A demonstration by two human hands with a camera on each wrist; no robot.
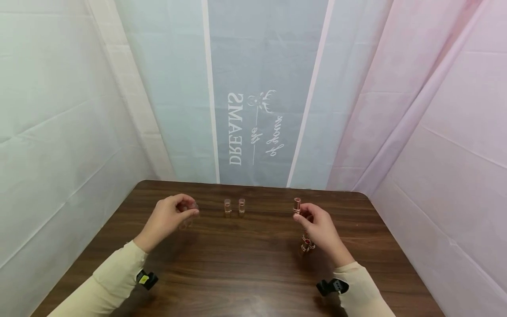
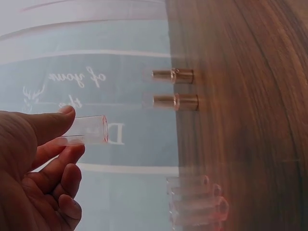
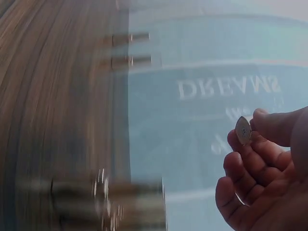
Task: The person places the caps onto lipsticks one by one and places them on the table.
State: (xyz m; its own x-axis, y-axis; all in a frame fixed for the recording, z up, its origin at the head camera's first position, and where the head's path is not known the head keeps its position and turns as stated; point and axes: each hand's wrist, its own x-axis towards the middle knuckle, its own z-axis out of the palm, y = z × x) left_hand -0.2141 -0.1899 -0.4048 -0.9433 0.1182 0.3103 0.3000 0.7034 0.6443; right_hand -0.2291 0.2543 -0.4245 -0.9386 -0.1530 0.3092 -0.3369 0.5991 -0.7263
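My left hand point(image 1: 168, 214) pinches a clear cylindrical cap point(image 2: 94, 130) between thumb and fingers, above the left side of the table. Several more clear caps point(image 2: 199, 207) stand on the wood below that hand. My right hand point(image 1: 321, 224) grips a rose-gold lipstick tube point(image 1: 297, 205), held upright; its round base point(image 3: 243, 130) faces the right wrist camera. Below the right hand stand more rose-gold tubes point(image 1: 305, 245), partly hidden by it. Between the hands, two lipstick tubes with clear caps on, one on the left point(image 1: 227, 207) and one on the right point(image 1: 242, 206), stand side by side.
The dark wooden table point(image 1: 237, 268) has rounded far corners. Behind it hangs a grey-blue curtain point(image 1: 269, 53) with mirrored white lettering, and pale cloth walls point(image 1: 51, 110) close in both sides. A black strap device point(image 1: 147, 279) sits at each wrist.
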